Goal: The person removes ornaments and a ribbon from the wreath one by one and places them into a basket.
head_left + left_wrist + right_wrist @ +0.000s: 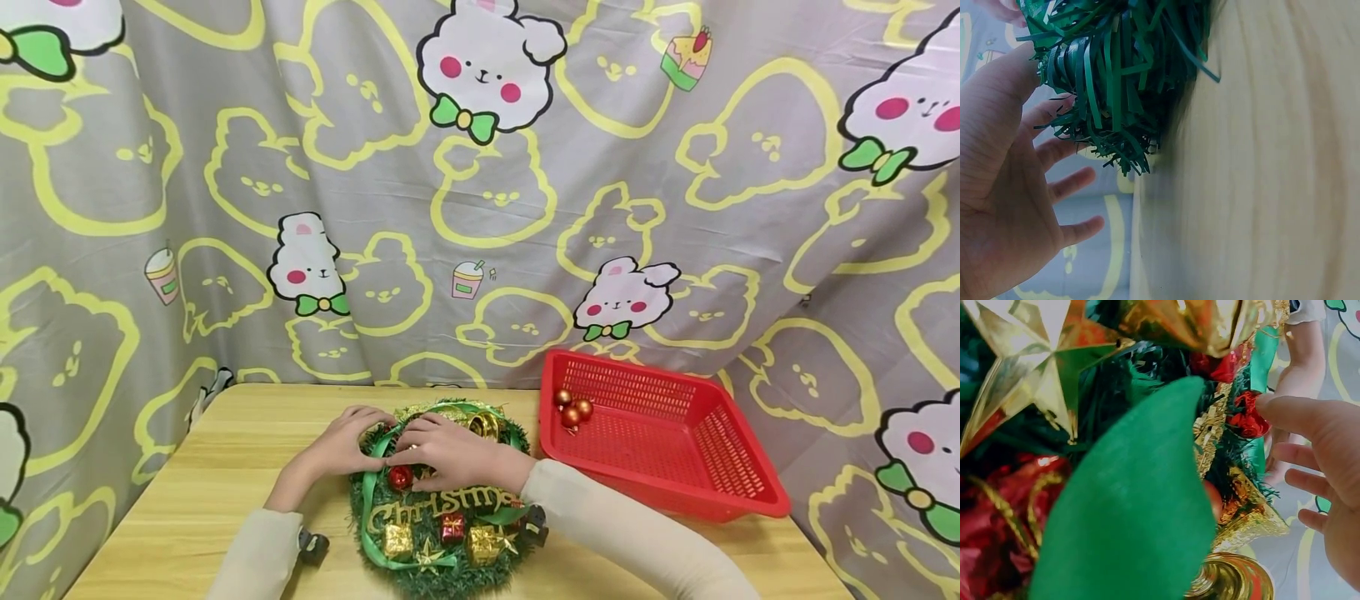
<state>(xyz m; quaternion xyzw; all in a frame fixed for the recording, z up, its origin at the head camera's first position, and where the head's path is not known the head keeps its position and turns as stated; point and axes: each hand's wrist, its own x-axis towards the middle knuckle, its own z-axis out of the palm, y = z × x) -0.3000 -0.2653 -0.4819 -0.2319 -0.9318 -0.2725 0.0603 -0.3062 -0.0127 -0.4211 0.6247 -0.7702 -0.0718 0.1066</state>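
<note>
A green tinsel wreath (450, 575) lies on the table, with gold "Christmas" lettering (446, 504), small gift boxes, stars and a green ribbon (367, 500). My left hand (348, 442) is at its upper left edge; in the left wrist view the fingers (1072, 184) are spread beside the tinsel (1110, 81). Over the wreath's upper middle reaches my right hand (453, 454), its fingertips close to the left hand's thumb. A red ball (401, 477) shows just below them. In the right wrist view the thumb (1291, 412) comes right up to a shiny red ornament (1249, 415).
A red plastic basket (675, 483) stands to the right of the wreath, with several copper-coloured balls (572, 415) in its left corner. Gold bells (486, 425) sit on the wreath's upper right. A patterned curtain (450, 208) hangs behind the wooden table (247, 425).
</note>
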